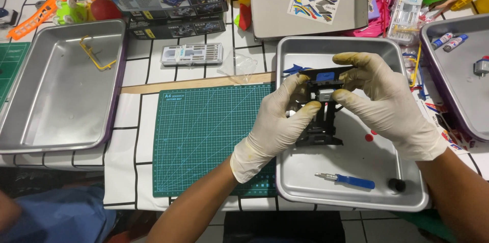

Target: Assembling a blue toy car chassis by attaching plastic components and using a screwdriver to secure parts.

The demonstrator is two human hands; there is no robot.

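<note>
While both my gloved hands pinch a black plastic toy-car chassis [320, 116] above a metal tray [356, 192], my left hand [275, 126] grips its side and my right hand [387, 103] its top. It seems light, stiff and fragile, best held by the frame edges. A blue screwdriver [346, 180] lies in the tray, beside a green cutting mat [204, 136].

Bright even overhead light, soft shadows, mild glare on metal trays [61, 95], sharp focus.
</note>
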